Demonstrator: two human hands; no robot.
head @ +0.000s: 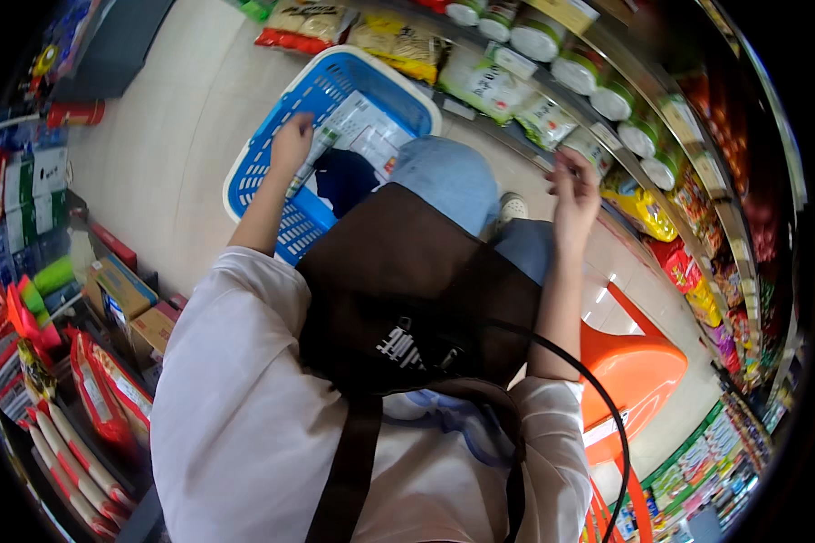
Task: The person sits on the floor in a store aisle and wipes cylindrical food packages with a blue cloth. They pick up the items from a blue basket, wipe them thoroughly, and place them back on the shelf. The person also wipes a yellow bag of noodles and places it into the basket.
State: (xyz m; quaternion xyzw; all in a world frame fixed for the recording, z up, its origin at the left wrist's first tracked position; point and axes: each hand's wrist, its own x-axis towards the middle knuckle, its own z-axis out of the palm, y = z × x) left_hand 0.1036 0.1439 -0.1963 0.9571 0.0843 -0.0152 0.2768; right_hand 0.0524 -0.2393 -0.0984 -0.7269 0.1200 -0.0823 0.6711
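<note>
My left hand [293, 144] is over the left side of a blue plastic basket [251, 159] with a white rim. Its fingers curl inward, and whether they touch anything is unclear. Inside the basket are flat printed papers or packs [363, 125], a green-and-white slim package [320, 151] and a dark navy cloth item [345, 180]. To the right, my right hand [576, 183] is raised beside the lower shelf, fingers loosely bent and apart with nothing visible in them. Closest to it is a white-and-green food bag [587, 148].
Shelves on the right hold bagged noodles [397, 46], lidded tubs [577, 71] and yellow packs [642, 207]. An orange plastic chair [635, 373] stands at my right. A brown apron [407, 271] covers my lap; a black cable [608, 400] curves past. Cardboard boxes [119, 288] are at left.
</note>
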